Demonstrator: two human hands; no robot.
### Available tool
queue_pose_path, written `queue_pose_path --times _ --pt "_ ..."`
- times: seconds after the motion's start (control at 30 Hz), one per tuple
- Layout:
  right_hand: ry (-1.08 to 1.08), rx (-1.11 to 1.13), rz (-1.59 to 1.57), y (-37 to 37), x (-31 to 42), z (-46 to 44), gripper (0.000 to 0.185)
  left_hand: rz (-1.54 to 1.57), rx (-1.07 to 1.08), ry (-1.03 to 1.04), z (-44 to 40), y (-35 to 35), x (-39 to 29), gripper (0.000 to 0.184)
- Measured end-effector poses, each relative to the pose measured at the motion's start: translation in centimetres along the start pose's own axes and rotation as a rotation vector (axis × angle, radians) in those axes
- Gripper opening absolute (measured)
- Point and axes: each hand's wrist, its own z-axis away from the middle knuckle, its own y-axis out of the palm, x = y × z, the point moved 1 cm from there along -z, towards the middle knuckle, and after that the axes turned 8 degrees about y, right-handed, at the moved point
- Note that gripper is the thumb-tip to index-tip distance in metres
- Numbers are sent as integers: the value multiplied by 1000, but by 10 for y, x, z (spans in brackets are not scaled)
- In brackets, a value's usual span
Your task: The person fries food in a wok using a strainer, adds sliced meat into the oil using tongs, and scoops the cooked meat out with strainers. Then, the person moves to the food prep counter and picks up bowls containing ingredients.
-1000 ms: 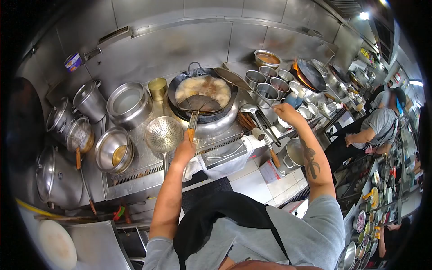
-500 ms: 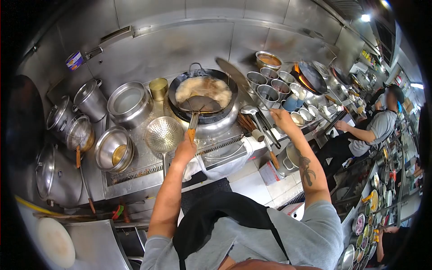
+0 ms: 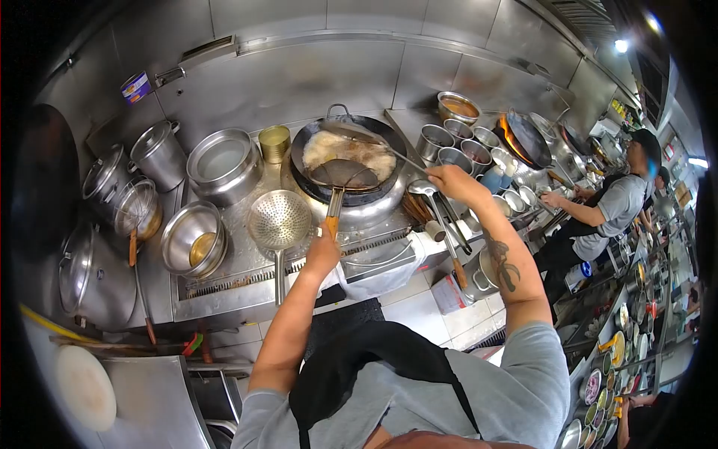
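Note:
My left hand is closed around the wooden handle of a dark mesh strainer, whose head rests at the near side of the wok. Pale, foaming oil bubbles inside the wok. My right hand grips a long-handled metal utensil with a broad, flattish head, held over the wok's far side. Its exact kind is hard to make out. Below the left of the wok lies a perforated ladle, close to my left hand.
Steel pots and a bowl stand to the left, with a tin can by the wok. At right are seasoning containers, a ladle and a flaming wok. A co-worker stands farther right.
My right hand has moved left and slightly up, bringing the utensil's head from the wok's right edge over the foam. My left hand still holds the strainer in the wok. The view has shifted slightly.

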Motion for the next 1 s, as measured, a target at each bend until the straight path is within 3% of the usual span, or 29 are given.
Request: queue_pose_path --times 0.2,0.4,0.77,1.0 --pt "57 324 375 10 31 -69 25 53 -23 11 -2 11 0 68" --pt "129 391 447 34 56 -119 22 75 11 1 2 0 -4 68" --pt "152 234 432 67 53 -136 22 105 -18 4 3 -9 -3 64" --pt "183 79 294 34 27 -109 24 87 48 -36 -1 -32 7 67"
